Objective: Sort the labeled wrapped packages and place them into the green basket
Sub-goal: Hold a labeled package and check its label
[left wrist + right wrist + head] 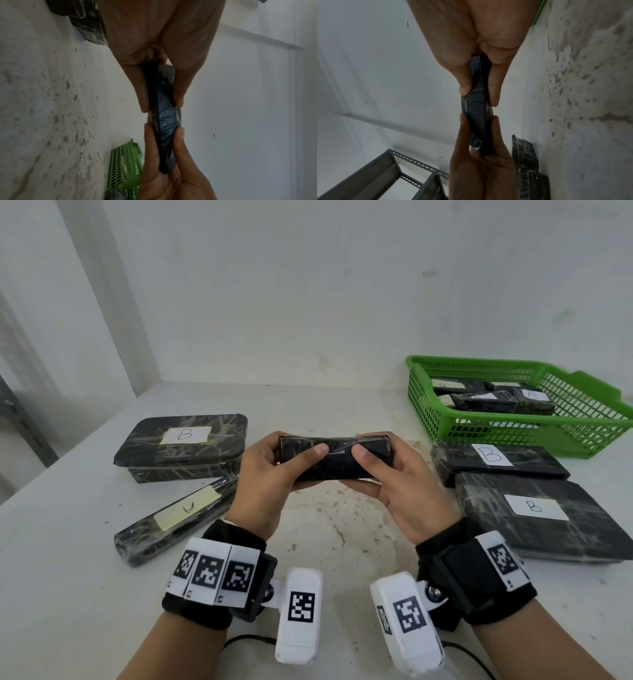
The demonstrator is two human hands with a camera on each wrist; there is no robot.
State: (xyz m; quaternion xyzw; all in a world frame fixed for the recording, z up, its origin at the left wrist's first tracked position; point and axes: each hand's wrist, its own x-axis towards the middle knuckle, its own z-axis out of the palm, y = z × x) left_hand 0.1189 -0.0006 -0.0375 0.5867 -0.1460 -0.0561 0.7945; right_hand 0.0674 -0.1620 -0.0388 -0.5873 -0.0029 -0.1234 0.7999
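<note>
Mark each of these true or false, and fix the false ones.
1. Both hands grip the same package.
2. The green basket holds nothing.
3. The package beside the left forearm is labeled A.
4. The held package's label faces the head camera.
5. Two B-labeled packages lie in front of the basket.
1. True: the left hand and right hand grip one black wrapped package above the table.
2. False: the green basket already holds several wrapped packages.
3. True: the long package bears an A.
4. False: no label shows on it.
5. True: the upper B package and lower B package lie there.
</note>
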